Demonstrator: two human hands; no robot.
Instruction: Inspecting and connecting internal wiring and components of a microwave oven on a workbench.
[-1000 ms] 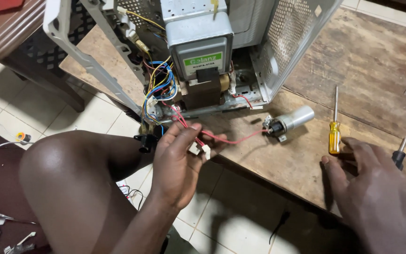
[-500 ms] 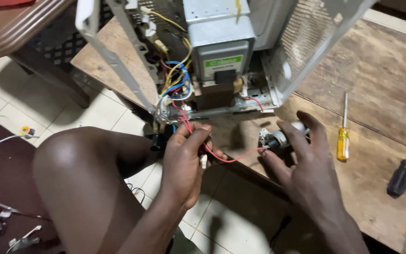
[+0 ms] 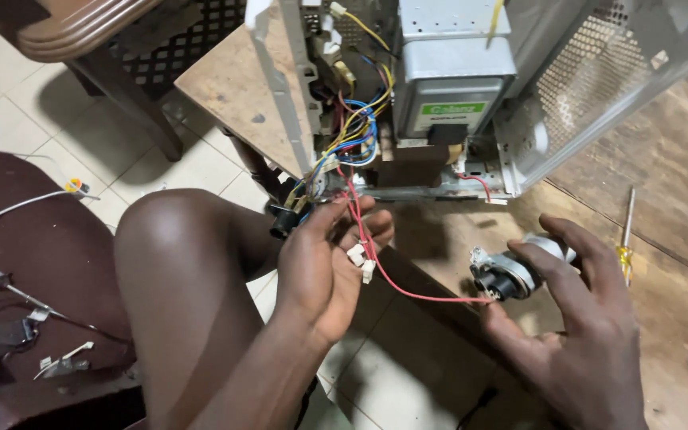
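The left hand point(image 3: 328, 267) curls loosely, fingers half bent, pinching thin red wires point(image 3: 376, 267) that end in small white plastic connectors point(image 3: 358, 256). One red wire arcs across to a silvery metal cylinder point(image 3: 511, 271) with a dark round end, lying on the rough wooden table point(image 3: 670, 167). The right hand point(image 3: 579, 334) spreads wide, fingers cupped around that cylinder, fingertips touching it without closing. Above both hands stands an opened appliance chassis point(image 3: 471, 95): grey sheet metal, a perforated side panel, a boxy metal part with a green label, and a tangle of blue, yellow and red wiring point(image 3: 356, 135). A yellow-handled screwdriver point(image 3: 624, 239) lies just right of the cylinder.
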